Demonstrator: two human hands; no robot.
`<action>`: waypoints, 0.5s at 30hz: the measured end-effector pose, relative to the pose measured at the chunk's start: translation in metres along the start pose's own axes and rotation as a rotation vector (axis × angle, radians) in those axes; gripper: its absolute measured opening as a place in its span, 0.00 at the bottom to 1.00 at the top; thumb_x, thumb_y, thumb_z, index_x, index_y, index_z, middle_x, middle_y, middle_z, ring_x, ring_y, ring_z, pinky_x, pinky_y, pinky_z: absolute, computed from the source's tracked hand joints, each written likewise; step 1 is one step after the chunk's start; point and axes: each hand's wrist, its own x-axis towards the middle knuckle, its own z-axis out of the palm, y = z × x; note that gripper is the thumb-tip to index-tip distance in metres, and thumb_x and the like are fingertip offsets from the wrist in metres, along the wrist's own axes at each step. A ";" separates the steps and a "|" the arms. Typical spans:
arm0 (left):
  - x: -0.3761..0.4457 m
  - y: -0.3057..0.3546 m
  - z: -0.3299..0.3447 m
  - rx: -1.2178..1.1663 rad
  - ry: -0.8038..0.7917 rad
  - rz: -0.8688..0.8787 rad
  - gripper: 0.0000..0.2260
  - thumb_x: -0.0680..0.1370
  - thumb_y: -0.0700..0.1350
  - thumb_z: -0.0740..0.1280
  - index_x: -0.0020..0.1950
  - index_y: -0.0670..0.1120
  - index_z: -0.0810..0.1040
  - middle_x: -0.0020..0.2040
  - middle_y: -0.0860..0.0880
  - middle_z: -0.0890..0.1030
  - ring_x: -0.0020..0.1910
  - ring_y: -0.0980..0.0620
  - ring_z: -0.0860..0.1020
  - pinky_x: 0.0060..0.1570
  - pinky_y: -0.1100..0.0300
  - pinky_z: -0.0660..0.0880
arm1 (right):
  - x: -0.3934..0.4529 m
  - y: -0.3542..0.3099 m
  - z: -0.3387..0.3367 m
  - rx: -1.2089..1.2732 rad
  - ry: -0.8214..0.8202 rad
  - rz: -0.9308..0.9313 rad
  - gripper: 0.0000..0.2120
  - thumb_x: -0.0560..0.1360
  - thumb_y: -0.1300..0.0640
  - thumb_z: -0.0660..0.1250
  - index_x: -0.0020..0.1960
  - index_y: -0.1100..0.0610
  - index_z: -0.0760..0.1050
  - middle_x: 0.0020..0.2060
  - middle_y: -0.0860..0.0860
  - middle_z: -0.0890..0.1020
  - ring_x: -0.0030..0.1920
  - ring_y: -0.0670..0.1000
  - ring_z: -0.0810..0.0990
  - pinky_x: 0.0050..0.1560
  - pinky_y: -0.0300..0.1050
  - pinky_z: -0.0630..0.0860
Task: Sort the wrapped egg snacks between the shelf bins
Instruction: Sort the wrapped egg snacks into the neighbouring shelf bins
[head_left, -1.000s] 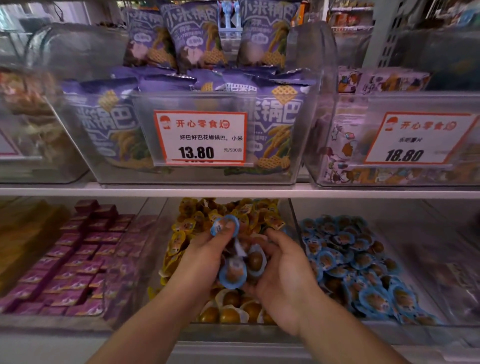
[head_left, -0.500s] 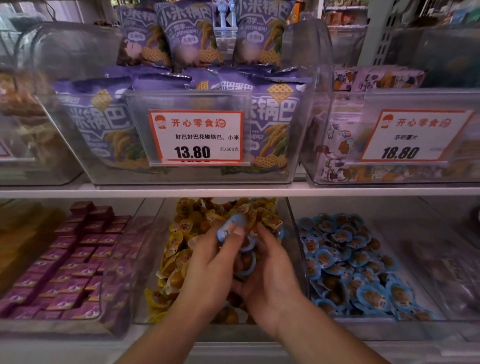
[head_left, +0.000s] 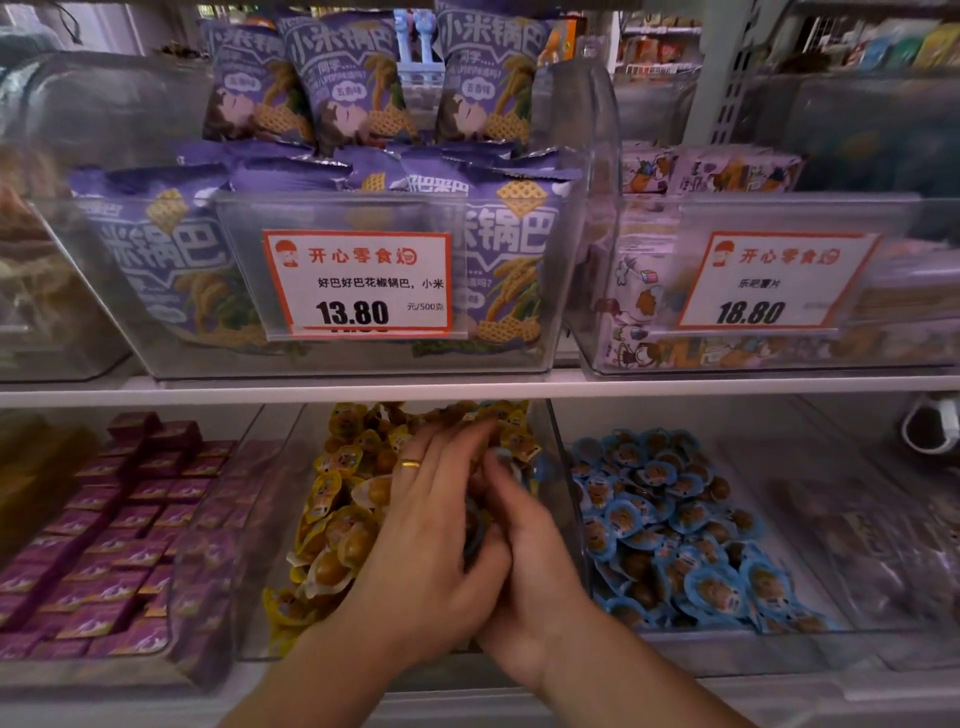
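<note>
Scanning lower shelf: purple boxed snacks in left bin, yellow-wrapped egg snacks in middle bin, blue-wrapped egg snacks in right bin. Purple rice-crust bags in the bin above, price tag in front. Left hand, ring on, fingers fairly straight, lies over the yellow pile. Right hand touching it, fingers curled round blurred blue-edged wrappers; exact hold cannot tell.

Both hands pressed together, forearms converging; left hand fingers extended, right hand blurred, fingers curled.
</note>
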 end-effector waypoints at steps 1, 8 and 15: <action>-0.001 0.002 0.001 -0.015 -0.016 0.033 0.34 0.69 0.45 0.58 0.77 0.47 0.62 0.72 0.53 0.65 0.76 0.51 0.59 0.75 0.46 0.57 | 0.000 0.001 -0.001 -0.027 0.001 -0.009 0.20 0.78 0.43 0.63 0.63 0.52 0.81 0.61 0.51 0.83 0.62 0.50 0.80 0.67 0.45 0.72; 0.002 0.016 0.001 -0.336 -0.156 0.024 0.38 0.68 0.47 0.58 0.79 0.47 0.54 0.78 0.45 0.58 0.78 0.43 0.57 0.75 0.44 0.57 | -0.007 -0.011 -0.012 -0.290 0.000 -0.217 0.12 0.72 0.58 0.71 0.56 0.52 0.83 0.52 0.58 0.86 0.52 0.54 0.85 0.46 0.45 0.81; -0.002 -0.018 -0.022 -0.064 -0.079 -0.059 0.17 0.75 0.60 0.60 0.64 0.64 0.70 0.62 0.63 0.75 0.63 0.64 0.73 0.60 0.59 0.73 | -0.028 -0.076 -0.045 -0.856 0.185 -0.683 0.05 0.76 0.53 0.72 0.50 0.46 0.83 0.44 0.52 0.87 0.38 0.47 0.83 0.34 0.37 0.76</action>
